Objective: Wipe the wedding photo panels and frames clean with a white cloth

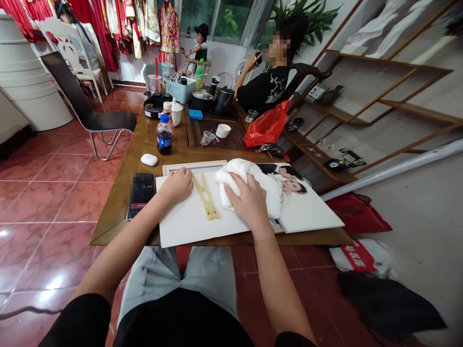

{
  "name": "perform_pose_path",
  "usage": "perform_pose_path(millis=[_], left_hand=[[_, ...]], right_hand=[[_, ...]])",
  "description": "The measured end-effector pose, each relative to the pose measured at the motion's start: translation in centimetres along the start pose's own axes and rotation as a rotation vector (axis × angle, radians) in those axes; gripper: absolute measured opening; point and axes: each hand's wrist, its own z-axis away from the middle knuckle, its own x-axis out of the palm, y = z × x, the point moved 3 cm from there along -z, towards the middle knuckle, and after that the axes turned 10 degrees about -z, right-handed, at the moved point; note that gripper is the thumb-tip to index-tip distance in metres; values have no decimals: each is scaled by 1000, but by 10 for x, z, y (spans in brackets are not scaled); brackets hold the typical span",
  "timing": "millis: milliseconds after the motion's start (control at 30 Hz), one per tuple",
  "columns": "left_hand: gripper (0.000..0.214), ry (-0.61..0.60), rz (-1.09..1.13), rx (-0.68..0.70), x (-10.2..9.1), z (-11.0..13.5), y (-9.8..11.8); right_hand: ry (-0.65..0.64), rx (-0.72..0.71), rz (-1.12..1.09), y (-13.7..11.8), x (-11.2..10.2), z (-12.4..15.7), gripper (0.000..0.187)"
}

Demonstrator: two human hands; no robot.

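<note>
A white board (188, 229) lies along the near edge of the table. My left hand (178, 184) rests on its far left part, fingers slightly bent and holding nothing that I can see. My right hand (249, 195) is closed on a bunched white cloth (237, 169) over the board's right part. Between my hands lies a flat, pale yellow piece (206, 197) with two long prongs and a small face at its near end. To the right is a white panel (307, 207) with a photo of a couple (289, 180), partly covered by the cloth.
Left of the board are a phone (142, 190) and a white earbud case (149, 159). Beyond stand a cola bottle (164, 137), a white cup (223, 130) and a red plastic bag (267, 125). A seated person (267, 82) is at the far right; a black chair (97, 115) stands left.
</note>
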Motion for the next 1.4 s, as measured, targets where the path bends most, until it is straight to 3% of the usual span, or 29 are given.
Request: perform_pose_path(millis=[267,400,533,800,933,1233,1400], left_hand=[[39,15,14,8,2,0,0],[37,27,34,10,4,0,-1],[37,24,18,12,5,-1,-2],[39,6,14,4,-1,0,0],[39,11,7,-2,-1,1,0],[40,11,5,-2,0,0,0],[38,19,27,-1,1,0,0]], right_hand=[[-126,-173,-85,-42,19,-4,52],[-182,-222,-116,-50,20,-5,51],[-176,-263,-106,-43,16,-7,51],[-67,-152,-18,1,3,-17,52],[-86,-214,-21,4,-2,1,50],[-55,-249,-1,4,-22,80,50],[-55,-235,6,4,-23,83,49]])
